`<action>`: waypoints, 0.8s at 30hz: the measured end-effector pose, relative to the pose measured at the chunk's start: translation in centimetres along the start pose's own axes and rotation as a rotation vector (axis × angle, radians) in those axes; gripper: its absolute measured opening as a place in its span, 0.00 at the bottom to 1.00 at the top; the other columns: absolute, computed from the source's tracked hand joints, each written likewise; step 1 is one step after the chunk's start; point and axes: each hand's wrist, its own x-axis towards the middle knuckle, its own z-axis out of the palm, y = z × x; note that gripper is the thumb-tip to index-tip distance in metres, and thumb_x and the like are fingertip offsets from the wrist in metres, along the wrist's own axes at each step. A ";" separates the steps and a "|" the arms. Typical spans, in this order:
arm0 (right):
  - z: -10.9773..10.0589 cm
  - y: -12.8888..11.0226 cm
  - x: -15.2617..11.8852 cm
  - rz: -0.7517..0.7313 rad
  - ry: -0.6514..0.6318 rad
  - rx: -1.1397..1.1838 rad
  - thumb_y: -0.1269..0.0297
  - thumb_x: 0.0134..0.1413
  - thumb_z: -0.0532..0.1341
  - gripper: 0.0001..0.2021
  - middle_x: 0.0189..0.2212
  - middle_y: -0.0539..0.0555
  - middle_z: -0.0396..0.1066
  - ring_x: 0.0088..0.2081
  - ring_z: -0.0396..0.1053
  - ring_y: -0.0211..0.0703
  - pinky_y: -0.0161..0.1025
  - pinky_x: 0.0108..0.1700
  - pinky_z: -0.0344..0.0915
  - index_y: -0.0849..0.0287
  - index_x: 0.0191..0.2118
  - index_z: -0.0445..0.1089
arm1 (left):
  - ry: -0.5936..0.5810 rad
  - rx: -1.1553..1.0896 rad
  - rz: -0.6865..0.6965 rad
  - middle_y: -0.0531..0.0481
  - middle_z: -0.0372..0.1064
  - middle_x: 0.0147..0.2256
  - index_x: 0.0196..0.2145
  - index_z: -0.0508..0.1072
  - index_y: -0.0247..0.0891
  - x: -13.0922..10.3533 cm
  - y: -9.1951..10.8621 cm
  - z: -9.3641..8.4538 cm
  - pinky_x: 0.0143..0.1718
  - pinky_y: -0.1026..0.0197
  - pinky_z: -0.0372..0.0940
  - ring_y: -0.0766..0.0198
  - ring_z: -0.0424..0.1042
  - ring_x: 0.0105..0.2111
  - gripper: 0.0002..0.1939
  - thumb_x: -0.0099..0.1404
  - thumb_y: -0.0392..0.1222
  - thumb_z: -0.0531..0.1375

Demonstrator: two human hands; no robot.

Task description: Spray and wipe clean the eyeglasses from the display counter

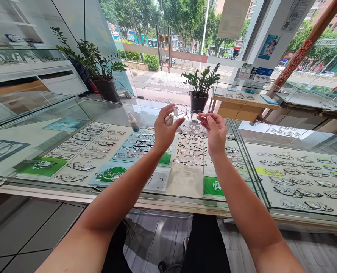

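Observation:
A pair of thin-rimmed eyeglasses [187, 112] is held up above the glass counter, between my two hands. My right hand [216, 131] is closed, with thumb and fingers pinching the frame at its right side. At the left lens is my left hand [167, 127], its fingers curled around a small whitish piece that looks like cloth [169, 120]; its thumb points toward the right. Whether these left fingers also grip the rim is hard to make out. On the glass to the left of that hand stands a small white spray bottle [133, 122] with a blue base.
Rows of eyeglasses [191, 146] lie inside the glass display counter [182, 182], with green cards [213, 185] among them. Another display case [299, 151] adjoins on the right. Potted plants [199, 100] stand beyond the counter, before a large window onto the street.

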 end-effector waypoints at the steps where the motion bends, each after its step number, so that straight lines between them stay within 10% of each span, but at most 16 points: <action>1: 0.0 0.0 0.0 0.005 0.003 0.007 0.48 0.64 0.65 0.12 0.50 0.55 0.85 0.55 0.83 0.51 0.54 0.64 0.75 0.50 0.44 0.73 | 0.000 0.003 0.001 0.42 0.80 0.59 0.60 0.76 0.48 0.0 0.0 0.0 0.60 0.46 0.75 0.45 0.76 0.63 0.31 0.65 0.61 0.75; 24: 0.2 0.4 -0.1 -0.007 0.008 0.029 0.52 0.66 0.65 0.09 0.45 0.54 0.86 0.48 0.85 0.46 0.49 0.57 0.78 0.51 0.43 0.73 | -0.030 -0.090 -0.088 0.43 0.82 0.51 0.63 0.78 0.49 0.4 -1.0 0.0 0.45 0.53 0.77 0.56 0.81 0.43 0.34 0.64 0.63 0.76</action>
